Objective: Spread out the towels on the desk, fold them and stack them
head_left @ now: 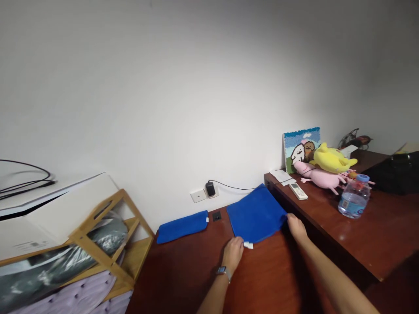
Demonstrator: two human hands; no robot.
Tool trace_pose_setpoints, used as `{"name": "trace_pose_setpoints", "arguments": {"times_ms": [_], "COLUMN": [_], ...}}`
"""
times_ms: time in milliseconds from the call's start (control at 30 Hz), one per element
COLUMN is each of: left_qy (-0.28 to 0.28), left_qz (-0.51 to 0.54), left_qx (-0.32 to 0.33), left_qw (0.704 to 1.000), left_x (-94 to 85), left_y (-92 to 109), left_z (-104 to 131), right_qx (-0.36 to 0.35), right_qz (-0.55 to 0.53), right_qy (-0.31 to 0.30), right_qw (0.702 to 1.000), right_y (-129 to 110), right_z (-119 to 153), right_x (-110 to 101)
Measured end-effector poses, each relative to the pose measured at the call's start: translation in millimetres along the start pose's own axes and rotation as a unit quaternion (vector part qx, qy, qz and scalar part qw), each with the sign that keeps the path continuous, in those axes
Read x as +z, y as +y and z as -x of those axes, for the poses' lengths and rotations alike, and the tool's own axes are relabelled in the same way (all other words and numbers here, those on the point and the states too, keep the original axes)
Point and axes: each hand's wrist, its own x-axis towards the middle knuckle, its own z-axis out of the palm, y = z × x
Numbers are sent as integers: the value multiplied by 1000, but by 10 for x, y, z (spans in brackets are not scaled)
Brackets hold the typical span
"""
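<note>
A blue cloth lies spread on the reddish-brown table against the wall, with a white tag at its near edge. My left hand, wearing a wristwatch, is closed on the cloth's near left corner beside the tag. At the right corner, my right hand pinches the edge. A second blue cloth, folded into a narrow strip, rests to the left along the back of the table and is not touched by either hand.
On the higher desk at right are a remote control, a water bottle, pink and yellow plush toys and a dog picture. A black plug sits in the wall socket. Left stands a wooden rack.
</note>
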Motion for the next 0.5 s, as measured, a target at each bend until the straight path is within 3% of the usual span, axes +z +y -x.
{"name": "trace_pose_setpoints", "arguments": {"times_ms": [133, 267, 367, 500], "left_qy": [15, 2, -18, -2], "left_qz": [-23, -49, -80, -152], "left_qx": [-7, -12, -35, -127], "left_qw": [1000, 999, 996, 980], "left_x": [354, 362, 50, -719], "left_y": [-54, -92, -368, -1171], "left_z": [235, 422, 786, 1666], "right_qx": [14, -39, -60, -50], "right_qz": [4, -21, -8, 61], "right_qy": [-11, 25, 44, 65], "right_qw": [1000, 999, 997, 995], "right_y": [278, 599, 750, 697], "right_z": [260, 356, 380, 445], "right_x": [395, 679, 784, 697]}}
